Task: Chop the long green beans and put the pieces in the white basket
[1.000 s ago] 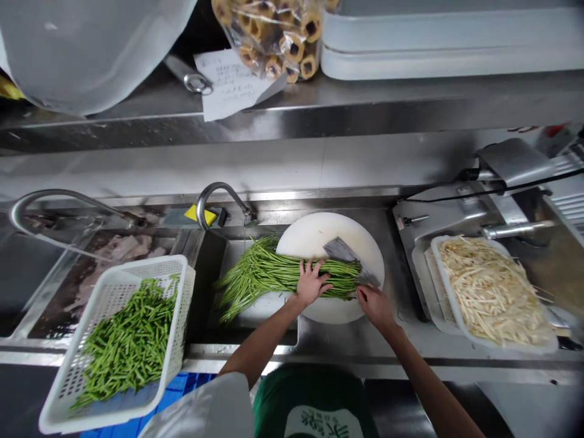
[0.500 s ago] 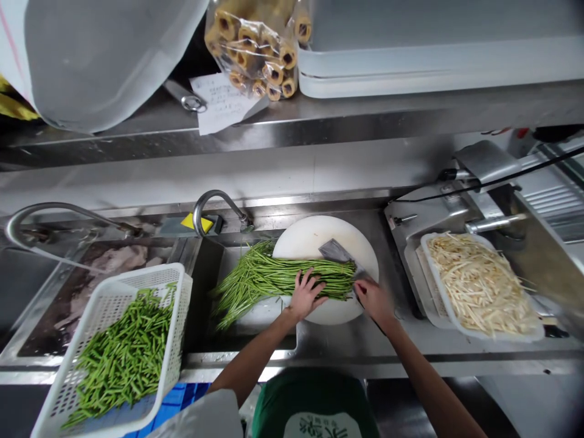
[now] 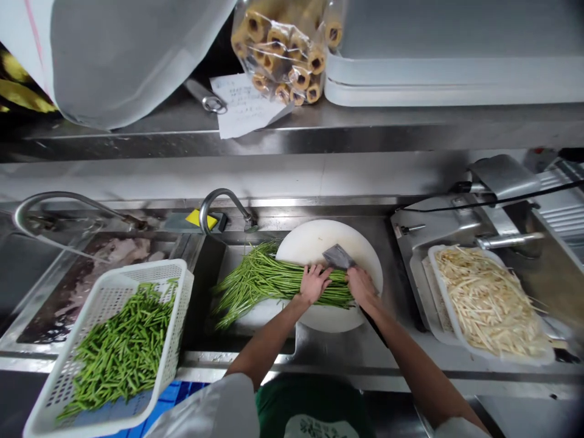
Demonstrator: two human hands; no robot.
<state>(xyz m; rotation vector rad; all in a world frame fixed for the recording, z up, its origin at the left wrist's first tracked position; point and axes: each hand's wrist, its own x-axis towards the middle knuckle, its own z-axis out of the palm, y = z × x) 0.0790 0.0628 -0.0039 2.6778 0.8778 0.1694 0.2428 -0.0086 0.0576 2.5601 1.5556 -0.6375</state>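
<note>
1 left hand [image 3: 314,283], fingers spread, is pressing on 1 bundle of long green stalks [image 3: 269,275]. 1 right hand [image 3: 362,286] is curling at their ends, beside 1 cleaver blade [image 3: 337,256]; whether it is gripping, I cannot tell. The bundle is spanning 1 round cutting board [image 3: 319,237] and 1 sink [image 3: 210,338]. 1 basket [image 3: 181,325] is flanking the steel desk [image 3: 333,353]; 2 faucets [image 3: 222,191] are arching below 1 shelf [image 3: 319,132].

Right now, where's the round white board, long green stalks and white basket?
Round white board [image 3: 312,238], head view: bare far part.
Long green stalks [image 3: 274,275], head view: bunch's middle.
White basket [image 3: 180,316], head view: right-hand wall.
</note>
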